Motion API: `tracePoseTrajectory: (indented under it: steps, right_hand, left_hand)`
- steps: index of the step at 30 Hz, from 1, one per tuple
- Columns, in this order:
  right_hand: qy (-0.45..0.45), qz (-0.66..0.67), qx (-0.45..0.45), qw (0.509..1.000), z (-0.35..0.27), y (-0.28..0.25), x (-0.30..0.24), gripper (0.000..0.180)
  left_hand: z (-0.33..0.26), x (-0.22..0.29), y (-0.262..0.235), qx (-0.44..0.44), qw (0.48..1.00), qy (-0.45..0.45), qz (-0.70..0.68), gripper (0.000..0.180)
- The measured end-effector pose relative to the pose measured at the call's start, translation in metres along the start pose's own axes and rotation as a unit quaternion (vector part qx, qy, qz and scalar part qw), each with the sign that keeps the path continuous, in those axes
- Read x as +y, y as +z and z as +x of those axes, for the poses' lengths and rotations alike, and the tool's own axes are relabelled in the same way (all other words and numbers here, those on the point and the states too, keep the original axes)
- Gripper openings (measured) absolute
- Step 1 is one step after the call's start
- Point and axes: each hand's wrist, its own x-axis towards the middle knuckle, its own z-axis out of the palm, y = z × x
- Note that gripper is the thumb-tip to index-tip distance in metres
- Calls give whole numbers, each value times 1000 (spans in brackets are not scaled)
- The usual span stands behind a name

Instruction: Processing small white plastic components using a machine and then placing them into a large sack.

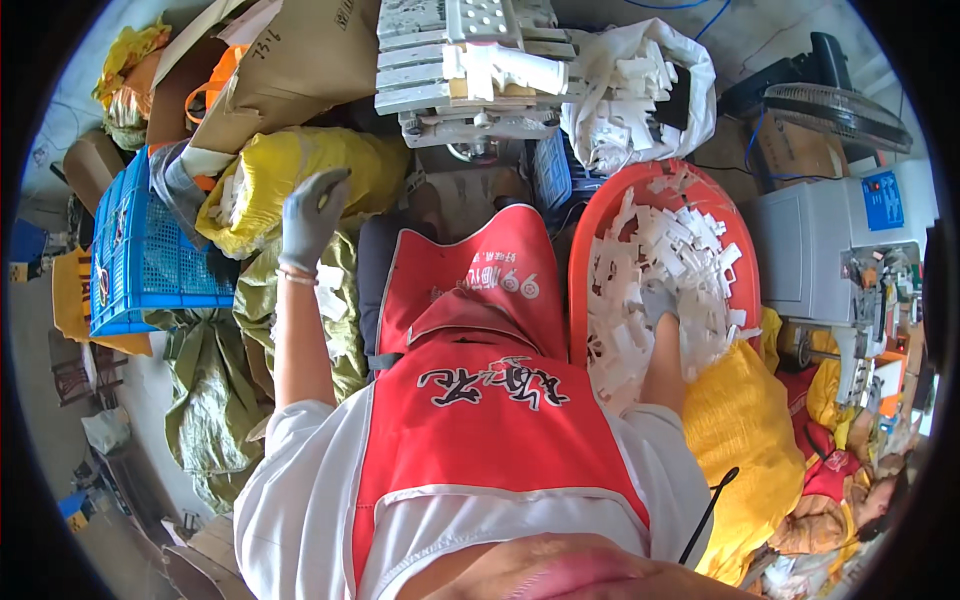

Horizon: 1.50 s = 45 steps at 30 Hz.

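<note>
My left hand (pixel 312 218), in a grey glove, is raised in front of a yellow woven sack (pixel 365 165). Its fingers are loosely bent and apart, and I see nothing held in them. White pieces show at the sack's mouth. On the right, my right hand (pixel 660 300) reaches into a red oval tub (pixel 578 240) heaped with small white plastic pieces (pixel 690 245). It is also gloved, and its fingers are hidden among the pieces, so what it grips does not show. A red apron (pixel 470 270) covers my lap between the two.
Ahead stands a slatted bench (pixel 410 75) bearing a white pipe-like fitting (pixel 515 70). Beside it is a white sack (pixel 690 105) of white pieces. A blue crate (pixel 160 255) and green sacks (pixel 205 390) flank my left; a yellow sack (pixel 745 430), fan (pixel 838 110) and grey machine (pixel 800 245) flank my right.
</note>
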Motion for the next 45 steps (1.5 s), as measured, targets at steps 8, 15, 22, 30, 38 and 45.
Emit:
tracePoseTrajectory:
  steps: [8, 15, 22, 30, 38, 45]
  right_hand:
    - [-154, 82, 134, 975, 7, 1, 21, 39]
    - [-227, 516, 83, 822, -62, -77, -55, 30]
    - [-389, 718, 10, 577, -82, -122, -149, 27]
    - [-536, 523, -12, 662, -97, -171, -301, 30]
    - [-518, 344, -74, 780, -95, -192, -352, 32]
    - [-479, 313, 47, 819, -132, -193, -360, 27]
  left_hand:
    - [91, 71, 0, -3, 994, 90, -54, 24]
    - [153, 82, 38, -116, 983, 138, -22, 40]
    - [157, 66, 35, -54, 988, 127, -71, 43]
    - [70, 12, -11, 55, 963, -15, -262, 35]
    - [-34, -39, -55, 81, 957, -206, -187, 35]
    - [-98, -70, -46, 114, 920, -278, -252, 30]
